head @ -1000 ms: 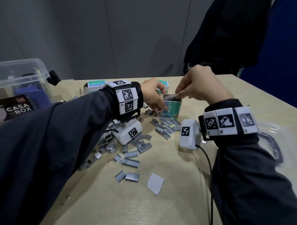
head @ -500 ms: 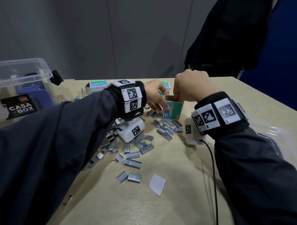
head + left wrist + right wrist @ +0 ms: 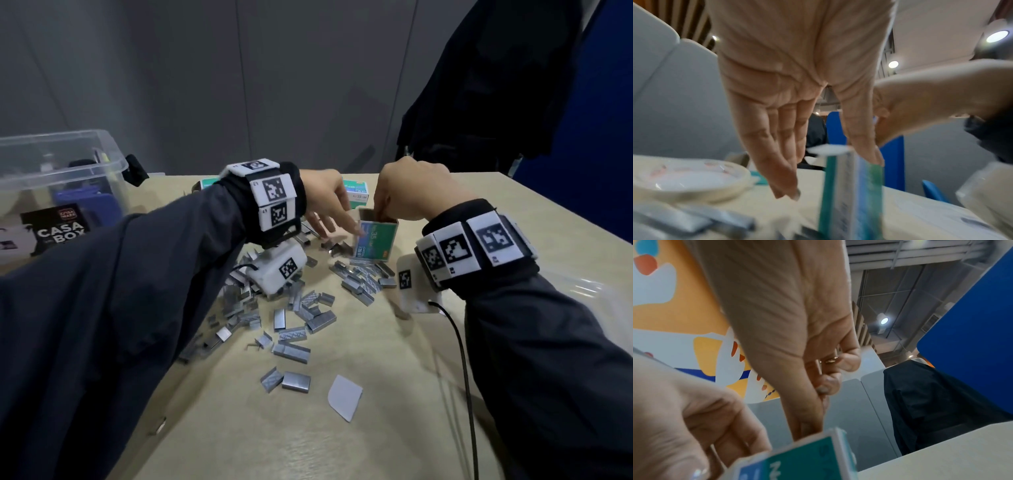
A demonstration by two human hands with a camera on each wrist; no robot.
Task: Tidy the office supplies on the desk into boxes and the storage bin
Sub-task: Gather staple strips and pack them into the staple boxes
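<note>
A small green and blue staple box [image 3: 376, 240] stands upright on end near the middle of the desk [image 3: 394, 428], toward its far edge, with its top open. The left hand [image 3: 325, 202] steadies the box with straight, relaxed fingers [image 3: 777, 162]: the thumb lies against one side of the box and the other fingers reach down on the opposite side, so the box sits between them without being gripped. The right hand [image 3: 411, 192] is over the open top with its fingers curled and its fingertips [image 3: 809, 430] dipping into the box; it may be pinching a strip of staples there, but the wrist view is blurred and the box edge hides the tips, so what it holds, if anything, cannot be told.

Loose staple strips [image 3: 291, 329] lie scattered across the middle of the desk, from just in front of the box back toward the near left edge, some under the left forearm. A small white scrap of paper [image 3: 344, 397] lies nearer the front edge, apart from the pile. Two more green staple boxes [image 3: 356, 192] lie flat near the far edge behind the hands. A clear plastic storage bin [image 3: 65, 171] with a black label stands at the far left corner, with dark and blue things inside. A clear plastic lid [image 3: 596, 301] rests at the right edge.
</note>
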